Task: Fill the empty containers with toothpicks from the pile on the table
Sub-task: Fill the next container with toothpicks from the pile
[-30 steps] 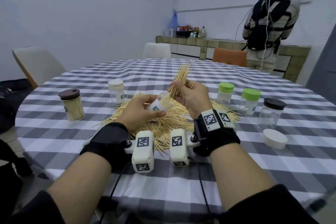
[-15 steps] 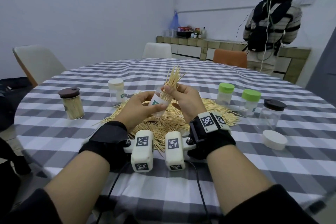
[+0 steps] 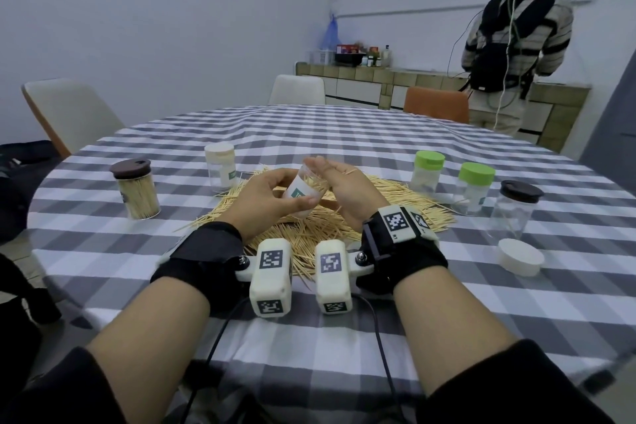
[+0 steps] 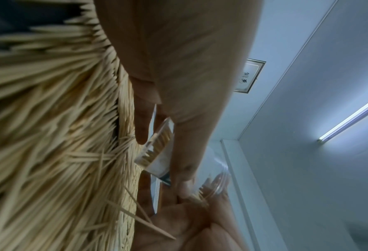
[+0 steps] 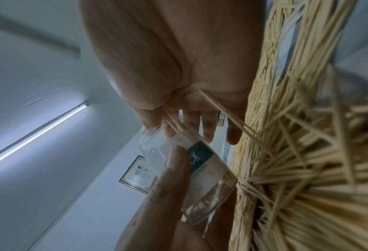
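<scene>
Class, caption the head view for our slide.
Left hand tilts a clear container while right hand covers its mouth.

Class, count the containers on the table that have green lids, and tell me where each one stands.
2. Both stand right of the toothpick pile: one green-lidded container nearer the pile, the other green-lidded container beside it, next to the black-lidded jar. None seems hidden.

Checked-cloth table (image 3: 344, 134): toothpick pile (image 3: 389, 203), six jars (image 3: 137, 191), loose white lid (image 3: 521, 256).
</scene>
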